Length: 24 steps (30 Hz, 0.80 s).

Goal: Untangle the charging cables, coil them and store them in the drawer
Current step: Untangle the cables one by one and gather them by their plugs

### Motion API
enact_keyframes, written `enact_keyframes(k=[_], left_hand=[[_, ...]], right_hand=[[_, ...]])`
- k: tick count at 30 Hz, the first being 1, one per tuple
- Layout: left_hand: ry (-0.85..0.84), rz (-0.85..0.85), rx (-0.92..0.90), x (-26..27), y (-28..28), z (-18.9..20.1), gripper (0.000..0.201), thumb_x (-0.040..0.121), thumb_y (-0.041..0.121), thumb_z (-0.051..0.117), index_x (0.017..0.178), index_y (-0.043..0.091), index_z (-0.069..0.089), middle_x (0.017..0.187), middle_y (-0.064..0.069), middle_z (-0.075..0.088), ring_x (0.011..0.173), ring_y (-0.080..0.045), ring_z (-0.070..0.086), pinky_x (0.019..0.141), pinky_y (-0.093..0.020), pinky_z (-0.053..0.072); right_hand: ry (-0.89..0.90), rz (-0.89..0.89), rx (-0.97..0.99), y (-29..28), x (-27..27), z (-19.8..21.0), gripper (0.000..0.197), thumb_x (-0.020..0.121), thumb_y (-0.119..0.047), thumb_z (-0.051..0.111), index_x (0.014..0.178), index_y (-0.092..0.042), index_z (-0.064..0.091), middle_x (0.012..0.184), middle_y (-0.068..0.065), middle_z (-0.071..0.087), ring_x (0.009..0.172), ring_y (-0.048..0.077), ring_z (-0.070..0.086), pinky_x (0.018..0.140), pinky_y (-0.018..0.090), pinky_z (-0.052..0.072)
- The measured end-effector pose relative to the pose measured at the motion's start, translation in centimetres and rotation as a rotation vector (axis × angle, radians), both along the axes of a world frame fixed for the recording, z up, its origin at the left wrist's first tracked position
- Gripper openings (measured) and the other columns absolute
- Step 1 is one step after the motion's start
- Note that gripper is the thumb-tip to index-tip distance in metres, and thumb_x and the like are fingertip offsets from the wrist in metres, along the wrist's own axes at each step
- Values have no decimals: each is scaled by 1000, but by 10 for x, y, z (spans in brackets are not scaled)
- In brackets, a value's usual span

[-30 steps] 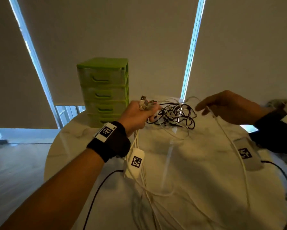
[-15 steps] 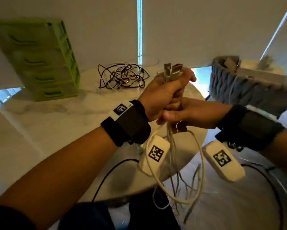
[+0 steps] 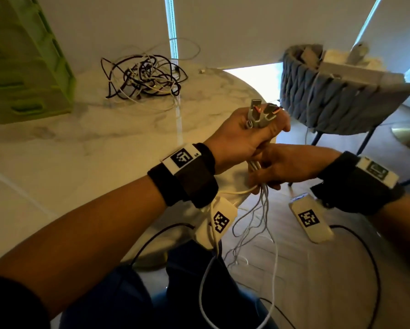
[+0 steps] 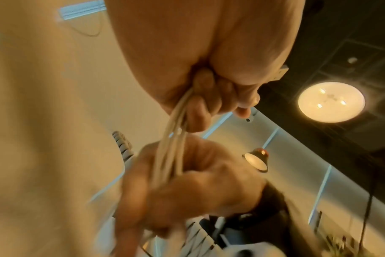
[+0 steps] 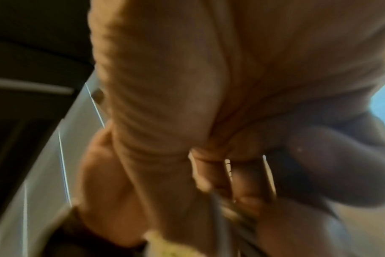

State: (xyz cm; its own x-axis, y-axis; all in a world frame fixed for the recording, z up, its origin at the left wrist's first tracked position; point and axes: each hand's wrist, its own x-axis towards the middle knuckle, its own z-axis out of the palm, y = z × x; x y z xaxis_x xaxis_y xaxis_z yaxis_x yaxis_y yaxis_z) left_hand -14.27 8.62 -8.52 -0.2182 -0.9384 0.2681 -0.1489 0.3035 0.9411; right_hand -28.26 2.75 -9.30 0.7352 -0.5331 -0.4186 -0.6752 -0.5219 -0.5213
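Green drawer unit (image 3: pixel 26 60) stands at tabletop (image 3: pixel 85 148) far-left edge, drawers closed. Dark-and-white tangle (image 3: pixel 143 78) lies beside it, untouched. Left hand (image 3: pixel 244 134) grip fists white cables (image 3: pixel 262 210) below their plugs, likely aligning ends; right hand (image 3: pixel 284 165) grip closes around strands beneath, probably to coil.

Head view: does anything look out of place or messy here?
Yes. A knot of black and white cables sits tangled on the marble table, uncoiled. The white cables gripped by the left hand and right hand dangle off the table edge toward the floor.
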Motion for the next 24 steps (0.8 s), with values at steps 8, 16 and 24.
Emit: enact_keyframes(k=[8,16,24], left_hand=[[-55,-11,-264,-2,-2,19,14,96,-2,47,94,9,54,52,21,53,45,6,49,50,-5,36],[-67,-137,-72,-8,0,17,19,101,11,45,88,13,58,51,10,42,44,-7,36,46,-22,37],[22,-136,109,-13,-10,21,30,104,24,40,90,11,62,49,7,29,40,-8,25,41,-20,30]], right_hand=[[-613,-147,780,19,-14,-8,12,64,-17,62,71,-10,68,54,5,49,49,13,40,51,24,31],[131,-52,-2,-18,-23,-30,12,88,-32,65,87,-23,72,72,0,70,59,7,57,62,21,48],[28,-516,218,-44,-54,-147,14,86,-18,71,90,-5,71,78,9,73,64,16,71,60,23,56]])
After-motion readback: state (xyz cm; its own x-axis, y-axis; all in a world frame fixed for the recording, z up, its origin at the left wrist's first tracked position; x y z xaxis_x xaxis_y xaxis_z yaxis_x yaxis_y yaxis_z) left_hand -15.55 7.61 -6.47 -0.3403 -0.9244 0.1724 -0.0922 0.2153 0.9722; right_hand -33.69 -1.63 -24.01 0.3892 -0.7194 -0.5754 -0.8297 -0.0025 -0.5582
